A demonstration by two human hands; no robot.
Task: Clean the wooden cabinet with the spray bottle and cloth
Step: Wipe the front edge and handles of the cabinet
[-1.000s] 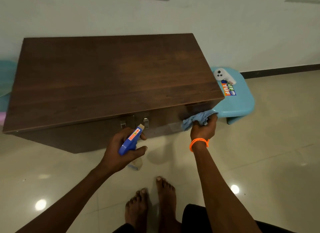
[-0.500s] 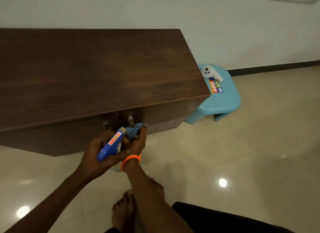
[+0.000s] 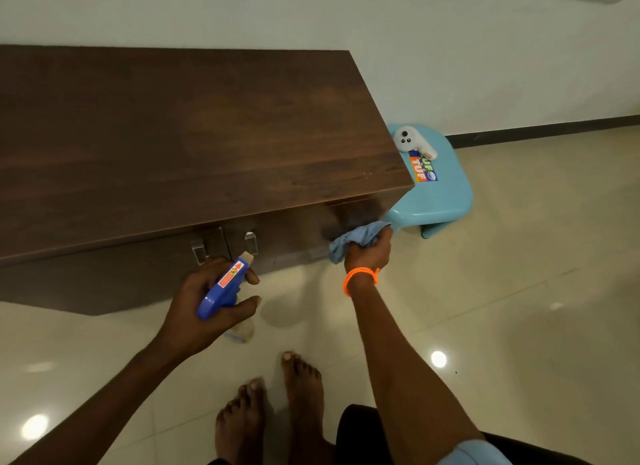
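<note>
A low dark wooden cabinet point(image 3: 194, 135) stands against the white wall, with two metal handles point(image 3: 225, 245) on its front. My left hand point(image 3: 201, 309) grips a blue spray bottle point(image 3: 223, 286), nozzle pointing at the cabinet front near the handles. My right hand point(image 3: 367, 253), with an orange band on the wrist, holds a crumpled light-blue cloth point(image 3: 356, 239) pressed against the right end of the cabinet front, close to the corner.
A light-blue plastic stool point(image 3: 436, 194) stands just right of the cabinet, with a white controller point(image 3: 410, 142) on it. My bare feet point(image 3: 273, 409) are on the glossy tiled floor point(image 3: 519, 291) in front of the cabinet.
My right hand has swept the cloth from the handles in the middle back to the right end of the cabinet front. The left hand still holds the bottle in about the same place.
</note>
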